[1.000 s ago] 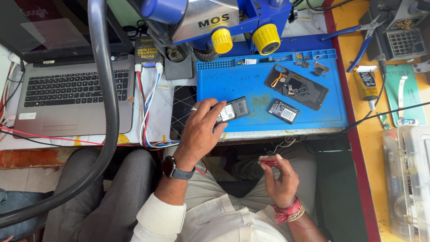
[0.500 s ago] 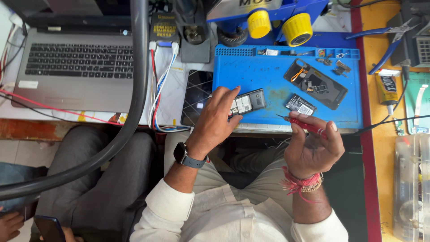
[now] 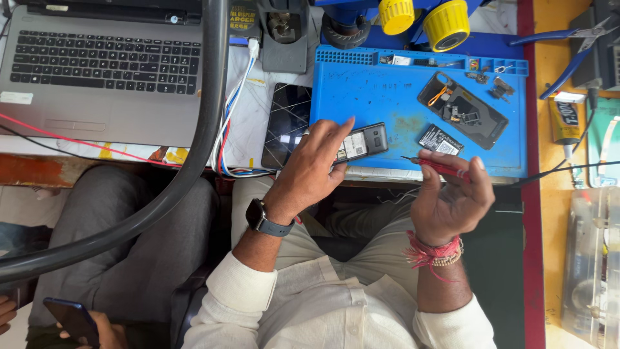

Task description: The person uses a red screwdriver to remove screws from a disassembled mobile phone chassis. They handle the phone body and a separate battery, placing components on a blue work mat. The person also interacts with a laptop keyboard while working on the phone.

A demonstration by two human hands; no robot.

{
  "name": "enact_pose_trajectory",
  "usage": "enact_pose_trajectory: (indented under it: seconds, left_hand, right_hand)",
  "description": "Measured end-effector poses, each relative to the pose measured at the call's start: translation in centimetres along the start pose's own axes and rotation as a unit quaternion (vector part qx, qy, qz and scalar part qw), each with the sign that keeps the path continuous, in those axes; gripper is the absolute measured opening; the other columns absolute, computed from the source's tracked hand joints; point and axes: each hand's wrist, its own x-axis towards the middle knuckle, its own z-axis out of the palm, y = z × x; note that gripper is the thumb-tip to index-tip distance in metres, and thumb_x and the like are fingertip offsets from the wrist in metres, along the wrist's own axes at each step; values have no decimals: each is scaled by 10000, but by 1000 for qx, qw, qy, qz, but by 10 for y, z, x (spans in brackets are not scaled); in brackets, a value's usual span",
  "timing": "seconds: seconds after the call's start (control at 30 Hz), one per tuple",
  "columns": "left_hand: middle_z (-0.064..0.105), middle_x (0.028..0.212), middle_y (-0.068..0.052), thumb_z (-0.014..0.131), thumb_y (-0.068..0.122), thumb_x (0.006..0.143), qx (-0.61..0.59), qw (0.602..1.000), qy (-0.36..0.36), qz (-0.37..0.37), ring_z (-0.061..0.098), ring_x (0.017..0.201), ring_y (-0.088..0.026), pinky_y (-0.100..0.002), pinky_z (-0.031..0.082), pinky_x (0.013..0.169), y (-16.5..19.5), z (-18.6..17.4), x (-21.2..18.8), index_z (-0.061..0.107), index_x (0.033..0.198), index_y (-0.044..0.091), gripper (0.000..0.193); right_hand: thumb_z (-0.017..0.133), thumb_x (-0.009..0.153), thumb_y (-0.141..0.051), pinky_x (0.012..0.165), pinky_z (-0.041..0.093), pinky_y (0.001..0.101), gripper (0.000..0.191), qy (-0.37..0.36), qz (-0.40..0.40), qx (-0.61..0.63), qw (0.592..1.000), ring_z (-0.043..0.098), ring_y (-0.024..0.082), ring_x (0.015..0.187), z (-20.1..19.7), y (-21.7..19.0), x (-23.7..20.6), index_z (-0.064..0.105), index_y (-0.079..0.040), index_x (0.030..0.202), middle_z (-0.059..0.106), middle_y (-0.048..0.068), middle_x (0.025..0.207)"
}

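The left hand (image 3: 316, 171) reaches forward from a rolled white sleeve, a dark watch on the wrist, its fingers curled over the near end of a small dark phone (image 3: 360, 142), pressing it down at the near edge of the blue mat (image 3: 387, 97). The right hand (image 3: 452, 197), with red threads at the wrist, is raised just near of the mat, palm up, its thumb and fingers pinching a thin red-handled screwdriver (image 3: 439, 167) whose tip points left toward the phone.

The mat lies on a cluttered table. On it, right of the phone, sit a small black battery (image 3: 439, 139) with a white label and an opened black phone back (image 3: 462, 110) with an orange strip inside. A dark tablet (image 3: 287, 123) lies left of the mat, beside a bundle of cables (image 3: 232, 116). A grey laptop (image 3: 103, 77) stands far left. Yellow knobs (image 3: 426, 18) of a microscope are at the far edge, and blue-handled pliers (image 3: 562, 52) lie far right.

At the near left, another person's hand holds a dark phone (image 3: 71, 318).
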Motion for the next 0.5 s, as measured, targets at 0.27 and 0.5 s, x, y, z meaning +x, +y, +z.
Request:
enact_pose_trajectory:
  seconds: [0.27, 0.5]
  left_hand:
    - [555, 1207, -123, 789, -2, 768, -15, 999, -22, -32, 605, 1113, -289, -371, 549, 920, 8, -12, 7, 632, 1314, -35, 569]
    - [570, 1179, -121, 825, 35, 740, -1, 1000, -14, -26, 607, 1124, -295, -396, 529, 960, 9, -12, 10, 646, 1294, -32, 586]
  right_hand:
    - [642, 1049, 164, 909, 643, 367, 617, -43, 28, 5, 999, 734, 291, 1051, 8, 0, 8, 336, -57, 1537, 656, 215, 1192]
    - [667, 1036, 138, 901, 636, 347, 614, -76, 28, -16, 997, 745, 263, 1057, 10, 3, 13, 360, -64, 1528, 691, 191, 1147]
